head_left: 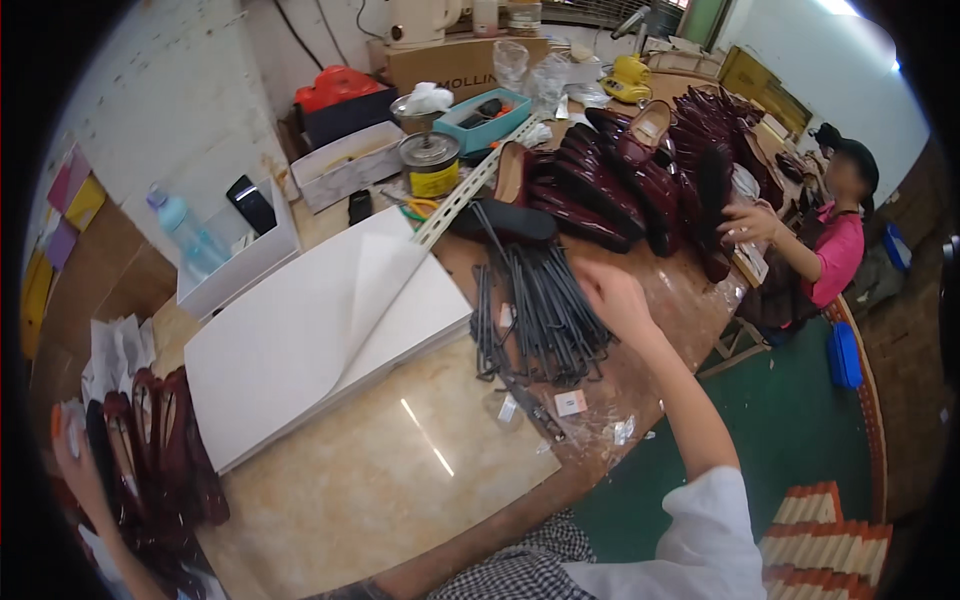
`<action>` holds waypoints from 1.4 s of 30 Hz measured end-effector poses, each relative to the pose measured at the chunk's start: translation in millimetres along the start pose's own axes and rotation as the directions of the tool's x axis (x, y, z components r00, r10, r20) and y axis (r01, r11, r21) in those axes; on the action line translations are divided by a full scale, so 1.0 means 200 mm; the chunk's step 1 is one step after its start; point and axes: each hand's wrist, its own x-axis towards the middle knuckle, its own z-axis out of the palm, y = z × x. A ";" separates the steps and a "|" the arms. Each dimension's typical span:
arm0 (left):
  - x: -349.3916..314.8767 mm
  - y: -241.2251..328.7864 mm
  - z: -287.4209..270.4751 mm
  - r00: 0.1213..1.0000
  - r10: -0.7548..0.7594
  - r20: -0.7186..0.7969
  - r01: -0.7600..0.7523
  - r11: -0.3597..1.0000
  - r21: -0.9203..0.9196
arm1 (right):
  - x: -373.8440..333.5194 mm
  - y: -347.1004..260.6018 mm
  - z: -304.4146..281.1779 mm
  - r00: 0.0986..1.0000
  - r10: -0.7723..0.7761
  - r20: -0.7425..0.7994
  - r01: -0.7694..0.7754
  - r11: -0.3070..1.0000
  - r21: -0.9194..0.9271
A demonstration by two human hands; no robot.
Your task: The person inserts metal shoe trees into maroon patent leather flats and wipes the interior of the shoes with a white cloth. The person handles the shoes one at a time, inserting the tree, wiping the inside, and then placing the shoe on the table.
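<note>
At the far left rim, my left hand (78,462) is beside a row of glossy dark red shoes (172,440). The bent, dim rim of the picture hides whether its fingers grip anything. My right hand (618,305) reaches to the right edge of a heap of thin dark rods with bent ends (540,320). Its fingers touch or nearly touch the rods. They are blurred and partly hidden, so their closure is unclear. A dark shoe sole (512,222) lies just behind the heap.
A stack of white sheets (290,340) covers the table's middle left. Behind it are a perforated metal strip (470,190), a yellow-labelled tin (432,170) and a white box with a bottle (245,265). More glossy shoes (600,190) fill the back right, near a co-worker (830,240).
</note>
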 end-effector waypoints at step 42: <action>-1.53 1.45 0.68 0.251 -0.393 0.885 0.890 -0.267 -0.371 | -0.24 -0.78 0.18 0.780 -0.156 0.606 -0.527 0.359 0.771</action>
